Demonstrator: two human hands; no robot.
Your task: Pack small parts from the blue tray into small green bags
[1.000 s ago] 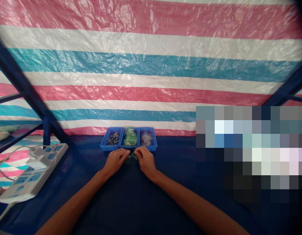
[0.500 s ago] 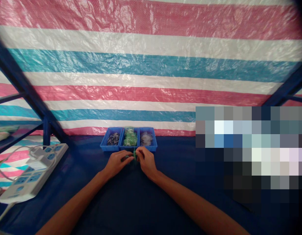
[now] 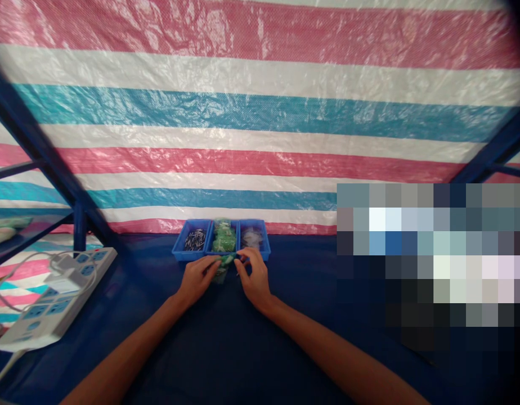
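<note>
- Just in front of the blue tray (image 3: 188,254), my left hand (image 3: 196,279) pinches a small green packet (image 3: 221,271), its fingers (image 3: 211,263) closed on it.
- Beside the packet, my right hand (image 3: 254,279) has its fingers (image 3: 243,256) curved and part open; I cannot tell whether they touch it.
- Across the tray, black pins (image 3: 195,239) fill the left compartment, green parts (image 3: 223,241) the middle, a clear bag (image 3: 252,238) the right.
- Farther left on the blue-covered table (image 3: 226,349) lies a white power strip (image 3: 57,298), with a striped tarp (image 3: 243,112) hanging ahead.

A blue divided tray (image 3: 188,256) blocks ahead; blue cloth (image 3: 310,281) gives room beside it.
</note>
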